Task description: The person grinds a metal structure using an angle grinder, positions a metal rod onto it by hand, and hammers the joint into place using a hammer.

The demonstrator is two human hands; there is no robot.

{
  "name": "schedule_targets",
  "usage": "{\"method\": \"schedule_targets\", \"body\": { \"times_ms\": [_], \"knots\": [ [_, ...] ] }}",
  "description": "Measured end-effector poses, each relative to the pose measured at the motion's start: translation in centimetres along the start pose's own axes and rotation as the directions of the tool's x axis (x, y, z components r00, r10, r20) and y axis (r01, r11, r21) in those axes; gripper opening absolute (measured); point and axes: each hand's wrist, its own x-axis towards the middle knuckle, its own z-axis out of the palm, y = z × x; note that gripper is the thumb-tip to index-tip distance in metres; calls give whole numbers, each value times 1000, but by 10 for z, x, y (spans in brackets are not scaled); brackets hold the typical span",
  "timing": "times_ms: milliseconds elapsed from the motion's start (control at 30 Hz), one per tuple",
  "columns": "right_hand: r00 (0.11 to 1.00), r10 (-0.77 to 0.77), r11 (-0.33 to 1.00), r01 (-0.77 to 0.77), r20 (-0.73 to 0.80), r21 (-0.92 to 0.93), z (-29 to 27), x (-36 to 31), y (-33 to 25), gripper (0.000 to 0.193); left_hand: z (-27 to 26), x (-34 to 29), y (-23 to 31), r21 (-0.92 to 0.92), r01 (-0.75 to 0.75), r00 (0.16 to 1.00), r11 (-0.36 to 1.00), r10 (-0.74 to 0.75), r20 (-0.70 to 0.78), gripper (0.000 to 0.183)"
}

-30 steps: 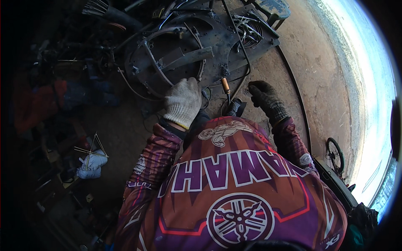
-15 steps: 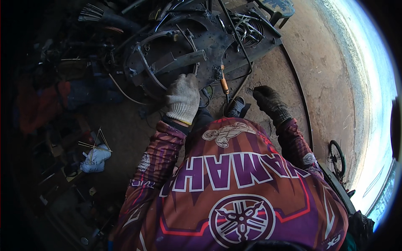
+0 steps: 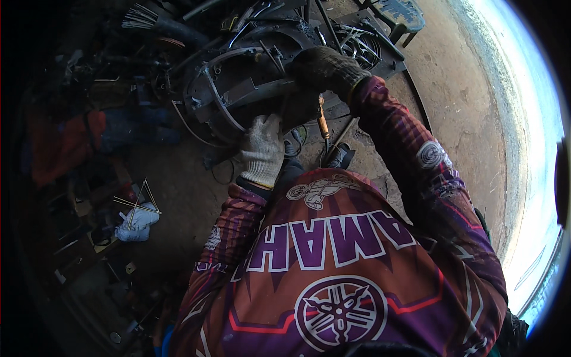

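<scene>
Landmark: the round metal frame point(image 3: 238, 95) — a dark ring of bent rods and flat bars lying on the dirt ground point(image 3: 452, 107), upper middle of the view.

Far left of the frame: a red-orange shape point(image 3: 59, 143) in deep shadow, kind not legible. Below and left of the frame: a pale blue-white cloth bundle point(image 3: 137, 221) on the ground, with a few thin straight rods point(image 3: 138, 202) crossed over it.

Above the frame, to its left: a dark hose or cable point(image 3: 172, 27) ending in a fan of pale wire strands.

At the frame's lower edge: the left hand point(image 3: 263, 149), in a light knitted glove, fingers curled down against the frame's underside bar; whether it grips the bar or only presses on it cannot be told.

At the frame's right side: the right hand point(image 3: 324, 68), in a dark glove, closed over the frame's upper bars. Just below it, a thin tool with an orange-brown handle point(image 3: 323, 122) hangs down — its holder is not clear.

Right of the frame: a blue plastic stool point(image 3: 398, 15) at the top edge.

Below the frame, filling the lower middle: the person's purple-and-orange jersey point(image 3: 333, 273), printed with white block lettering and a round white emblem; a smaller round badge sits on the right sleeve.
</scene>
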Motion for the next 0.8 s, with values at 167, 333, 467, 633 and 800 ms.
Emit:
{"method": "schedule_targets", "body": {
  "times_ms": [167,333,467,633,800],
  "knots": [
    [971,51,941,32,235,-338,6,30,-18,38,-7,2,9,-48,22,1000,999,-23,-21,13],
    [938,87,858,100,334,-504,8,36,-24,40,-12,6,8,-67,8,1000,998,-7,14,16],
    [913,98,804,162,395,-572,13,39,-27,42,-13,2,5,-76,29,999,997,-27,22,17],
    [907,104,772,186,409,-608,5,39,-30,44,-13,7,6,-85,-38,999,996,37,-19,18],
    [966,60,956,17,251,-292,3,24,-22,46,-13,6,4,-75,-6,999,997,9,38,19]
  ]
}}
